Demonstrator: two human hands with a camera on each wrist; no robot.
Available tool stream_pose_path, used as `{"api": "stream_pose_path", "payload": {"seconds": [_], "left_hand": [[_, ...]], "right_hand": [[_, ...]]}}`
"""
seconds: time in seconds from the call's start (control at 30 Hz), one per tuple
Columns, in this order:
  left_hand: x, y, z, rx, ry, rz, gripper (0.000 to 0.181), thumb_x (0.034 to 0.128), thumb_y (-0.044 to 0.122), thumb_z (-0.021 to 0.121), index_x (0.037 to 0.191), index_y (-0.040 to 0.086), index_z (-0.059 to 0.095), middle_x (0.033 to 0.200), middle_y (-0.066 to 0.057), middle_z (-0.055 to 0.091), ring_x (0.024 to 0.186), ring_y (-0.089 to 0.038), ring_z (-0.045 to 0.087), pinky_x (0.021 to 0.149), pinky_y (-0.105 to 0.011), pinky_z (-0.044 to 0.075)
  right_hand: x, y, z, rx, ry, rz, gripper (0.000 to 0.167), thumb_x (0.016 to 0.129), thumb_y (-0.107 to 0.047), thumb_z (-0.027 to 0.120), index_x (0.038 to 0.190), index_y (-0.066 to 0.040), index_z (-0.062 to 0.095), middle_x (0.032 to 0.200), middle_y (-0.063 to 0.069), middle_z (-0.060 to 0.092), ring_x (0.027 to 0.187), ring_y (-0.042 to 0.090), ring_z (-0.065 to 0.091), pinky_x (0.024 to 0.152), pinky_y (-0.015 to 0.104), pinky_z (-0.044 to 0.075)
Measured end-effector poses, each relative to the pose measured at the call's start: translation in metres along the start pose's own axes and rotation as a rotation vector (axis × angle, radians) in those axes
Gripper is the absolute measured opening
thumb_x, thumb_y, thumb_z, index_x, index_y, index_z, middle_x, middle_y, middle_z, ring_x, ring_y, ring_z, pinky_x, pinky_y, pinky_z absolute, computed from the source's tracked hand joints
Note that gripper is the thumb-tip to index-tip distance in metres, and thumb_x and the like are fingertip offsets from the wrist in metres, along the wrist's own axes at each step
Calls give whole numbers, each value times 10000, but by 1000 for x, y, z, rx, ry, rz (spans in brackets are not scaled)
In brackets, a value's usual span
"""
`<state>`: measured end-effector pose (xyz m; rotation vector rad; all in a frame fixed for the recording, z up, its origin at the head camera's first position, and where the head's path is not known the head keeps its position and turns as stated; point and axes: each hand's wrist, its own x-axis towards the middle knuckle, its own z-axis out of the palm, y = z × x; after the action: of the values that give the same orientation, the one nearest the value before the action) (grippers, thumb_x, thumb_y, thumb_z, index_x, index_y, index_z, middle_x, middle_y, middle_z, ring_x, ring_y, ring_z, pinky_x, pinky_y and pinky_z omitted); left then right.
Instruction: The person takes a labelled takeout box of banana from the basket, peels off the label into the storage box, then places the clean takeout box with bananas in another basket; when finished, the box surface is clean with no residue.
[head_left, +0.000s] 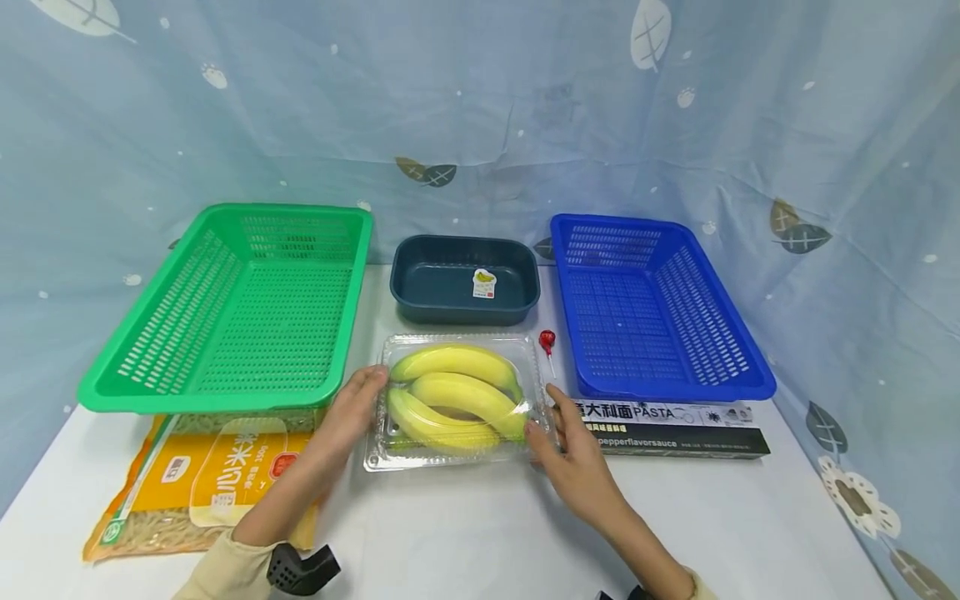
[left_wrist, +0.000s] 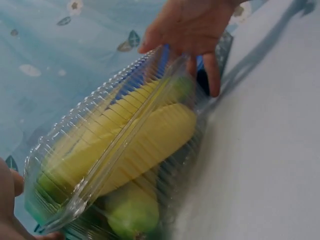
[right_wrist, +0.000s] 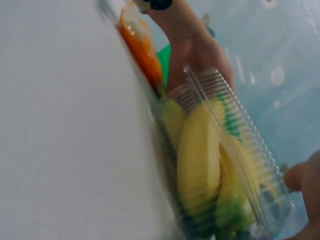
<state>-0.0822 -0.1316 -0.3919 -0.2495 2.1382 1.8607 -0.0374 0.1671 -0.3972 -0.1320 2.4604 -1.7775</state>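
A clear plastic clamshell box [head_left: 375, 458] with several yellow bananas [head_left: 465, 398] inside is held between both hands in the middle of the table. The left hand [head_left: 351, 419] grips its left side, and the right hand [head_left: 572, 462] grips its right side with the thumb near the front corner. In the left wrist view the lid [left_wrist: 120, 145] looks closed over the bananas [left_wrist: 150, 145], and the right hand [left_wrist: 192, 30] is at the far end. The right wrist view shows the left hand [right_wrist: 197, 60] against the box's far end.
A green basket [head_left: 341, 333] stands at the left above an orange noodle bag [head_left: 187, 483]. Behind the box is a dark tray [head_left: 465, 315] with a banana sticker. A blue basket [head_left: 667, 387] stands right, near a red lollipop [head_left: 547, 340] and a pasta box [head_left: 690, 442].
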Motion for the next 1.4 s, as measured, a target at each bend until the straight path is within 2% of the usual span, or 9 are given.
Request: {"api": "stream_pose_path", "payload": {"seconds": [0.13,0.23,0.37,0.57,0.77,0.97,1.03,1.2,1.4], "left_hand": [[-1,-2,5,-10,16,2,638,1071,443,397,1493,-29,322,1518,-246,340,1337,-389,374,1034,-488,395],[-3,-3,7,-18,33,-1,619,1070,432,403,1476,-30,341,1479,-238,383,1272,-357,420,953,-405,420],[-8,-5,11,-36,44,-2,602,1068,416,416,1470,-26,341,1452,-240,404,1258,-356,433,979,-434,411],[-17,-8,12,-64,23,7,574,1058,357,461,1489,2,330,1497,-245,376,1316,-380,413,1079,-531,345],[-29,-4,13,-119,17,51,560,1039,318,510,1477,22,325,1518,-226,347,1388,-384,327,1120,-607,266],[-39,4,16,-158,-18,91,562,1018,256,543,1498,70,317,1485,-168,401,1236,-299,457,970,-419,433],[-41,6,17,-168,-20,108,573,1000,220,557,1505,69,331,1460,-177,412,1174,-286,506,915,-380,479],[-44,9,19,-211,-42,125,578,950,143,613,1484,106,395,1374,-203,450,1038,-252,591,819,-340,547],[-45,12,18,-252,-71,160,635,927,130,656,1500,152,385,1410,-185,453,1065,-252,586,816,-333,552]], "right_hand": [[1,0,0,-39,35,-15,641,1036,-240,566,1553,-18,260,1471,261,449,1324,363,481,1018,461,466],[2,-1,-1,-19,43,-16,623,1033,-197,559,1540,18,268,1468,265,451,1347,359,454,1071,495,398],[-1,-4,-2,-1,53,-22,608,1023,-161,567,1528,29,288,1454,290,455,1332,392,466,1038,488,437],[-9,-10,-5,36,58,-50,565,1017,-130,561,1519,-1,335,1433,287,481,1268,393,532,915,378,544],[-15,-22,-12,51,79,-80,553,992,-47,566,1509,-34,370,1409,236,529,1235,321,568,940,308,517],[-16,-32,-25,18,127,-149,560,944,38,591,1476,-39,436,1288,169,635,1185,250,607,980,223,471],[-14,-35,-29,-5,132,-178,556,939,45,592,1471,-31,447,1329,160,610,1223,245,582,1006,204,442],[-10,-44,-39,-28,140,-228,519,951,35,599,1451,-23,472,1461,138,498,1331,256,484,996,189,441],[-4,-55,-52,1,120,-313,509,945,60,617,1434,-37,516,1442,116,529,1321,263,505,923,249,518]]}}
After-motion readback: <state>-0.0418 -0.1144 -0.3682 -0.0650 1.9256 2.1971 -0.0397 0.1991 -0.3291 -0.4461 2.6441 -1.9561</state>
